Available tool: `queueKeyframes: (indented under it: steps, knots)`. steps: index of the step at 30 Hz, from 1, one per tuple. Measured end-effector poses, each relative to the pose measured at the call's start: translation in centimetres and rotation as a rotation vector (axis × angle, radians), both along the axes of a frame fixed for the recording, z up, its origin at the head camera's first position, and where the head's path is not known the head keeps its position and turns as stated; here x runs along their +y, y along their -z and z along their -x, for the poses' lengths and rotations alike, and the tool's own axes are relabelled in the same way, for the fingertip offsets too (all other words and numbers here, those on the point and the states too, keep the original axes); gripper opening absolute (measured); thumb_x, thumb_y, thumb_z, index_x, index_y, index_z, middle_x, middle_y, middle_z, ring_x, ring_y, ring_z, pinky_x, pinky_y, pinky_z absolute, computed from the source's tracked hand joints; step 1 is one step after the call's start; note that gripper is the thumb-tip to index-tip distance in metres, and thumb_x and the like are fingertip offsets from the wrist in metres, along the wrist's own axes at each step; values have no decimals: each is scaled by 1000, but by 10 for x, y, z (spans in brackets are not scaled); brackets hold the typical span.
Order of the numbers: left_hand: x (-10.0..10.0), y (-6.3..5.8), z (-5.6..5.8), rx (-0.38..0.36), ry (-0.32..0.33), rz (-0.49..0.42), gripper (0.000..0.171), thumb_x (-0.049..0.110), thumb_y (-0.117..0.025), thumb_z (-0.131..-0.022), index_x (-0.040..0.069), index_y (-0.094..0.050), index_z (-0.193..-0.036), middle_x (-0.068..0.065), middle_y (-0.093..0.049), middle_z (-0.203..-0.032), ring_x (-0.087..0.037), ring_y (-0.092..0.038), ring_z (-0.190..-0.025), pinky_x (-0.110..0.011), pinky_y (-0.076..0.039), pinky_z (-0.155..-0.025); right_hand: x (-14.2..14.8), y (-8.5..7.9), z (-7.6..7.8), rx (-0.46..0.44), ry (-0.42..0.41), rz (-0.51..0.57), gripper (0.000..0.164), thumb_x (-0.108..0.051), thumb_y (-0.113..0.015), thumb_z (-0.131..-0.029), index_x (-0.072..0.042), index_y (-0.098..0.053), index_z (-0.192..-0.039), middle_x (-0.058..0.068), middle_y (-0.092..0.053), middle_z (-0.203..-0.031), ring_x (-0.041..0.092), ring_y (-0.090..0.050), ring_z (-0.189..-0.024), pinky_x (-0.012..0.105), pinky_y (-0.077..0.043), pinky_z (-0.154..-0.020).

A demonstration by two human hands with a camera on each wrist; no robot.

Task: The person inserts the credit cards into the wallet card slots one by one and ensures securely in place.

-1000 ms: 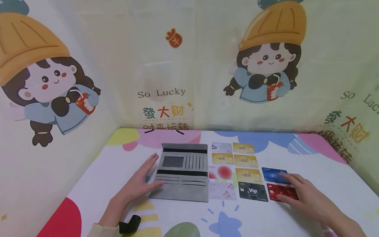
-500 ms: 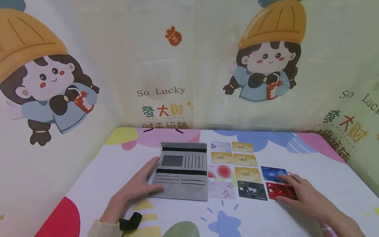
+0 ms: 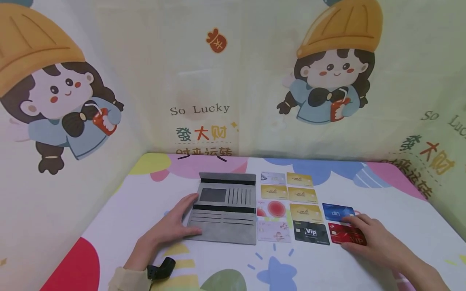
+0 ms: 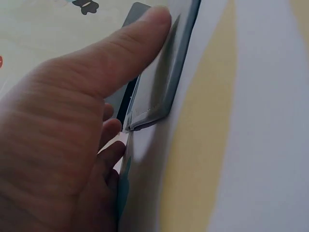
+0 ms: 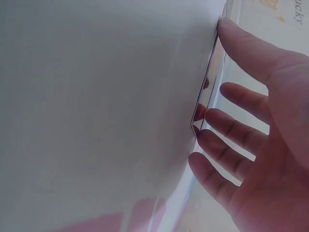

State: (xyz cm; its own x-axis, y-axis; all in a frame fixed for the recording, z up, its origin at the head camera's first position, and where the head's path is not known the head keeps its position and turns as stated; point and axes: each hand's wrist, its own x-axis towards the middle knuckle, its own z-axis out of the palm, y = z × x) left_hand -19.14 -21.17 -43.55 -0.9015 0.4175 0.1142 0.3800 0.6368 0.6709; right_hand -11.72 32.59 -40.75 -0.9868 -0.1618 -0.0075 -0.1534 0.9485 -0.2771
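Observation:
A grey wallet (image 3: 228, 235) lies unfolded on the table, showing card slots, black bands and a dark window. My left hand (image 3: 174, 222) is at its left side: the thumb rests on the lower panel (image 4: 157, 92), and the index fingertip reaches the left edge. In the left wrist view the other fingers bend beside that edge, partly hidden. My right hand (image 3: 376, 240) spreads over the right end of a red VIP card (image 3: 344, 233), thumb at its near edge. Its index fingertip reaches the lower edge of a blue card (image 3: 336, 211). The right wrist view shows the fingers loosely bent.
Right of the wallet, several cards lie flat in two columns: gold ones (image 3: 306, 213), a silver one (image 3: 273, 178), a pink one (image 3: 274, 230) and a black Vip card (image 3: 311, 233). A printed cloth covers the table (image 3: 225, 275). Walls of printed sheeting (image 3: 255, 81) rise behind.
My left fingers have come right, against the wallet's left edge. My right fingers have drawn in slightly over the red card. Wallet and cards stay put; the head view has shifted a little.

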Motion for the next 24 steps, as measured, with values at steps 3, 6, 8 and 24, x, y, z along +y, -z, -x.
queueKeyframes:
  steps: [3,6,8,24]
  knots:
    - [1,-1,1,-6,4,13,103,55,-78,-66,15,-28,-147,-1,-23,-151,-22,-21,-136,-48,-23,-107,0,-1,1,-2,-4,0,67,-56,-74,-67,-15,-58,-118,23,-46,-124,40,-44,-102,59,-45,-75]
    - [1,-1,0,-12,7,20,103,54,-78,-66,14,-29,-147,-3,-23,-151,-23,-21,-136,-49,-23,-107,0,-2,3,-11,-14,3,65,-55,-75,-66,-15,-60,-114,23,-47,-122,40,-44,-102,59,-46,-75]
    - [1,-1,1,-10,8,25,102,54,-78,-66,13,-29,-146,-3,-24,-151,-23,-21,-136,-49,-23,-107,-1,-3,4,-20,-22,1,65,-55,-76,-66,-14,-60,-114,23,-48,-120,39,-44,-101,59,-46,-75]
    - [0,0,2,10,15,32,100,57,-76,-66,13,-33,-145,-2,-26,-150,-24,-22,-136,-50,-24,-106,-2,-6,13,-87,-9,58,63,-50,-81,-61,-11,-61,-107,10,-53,-105,31,-44,-93,49,-45,-73]
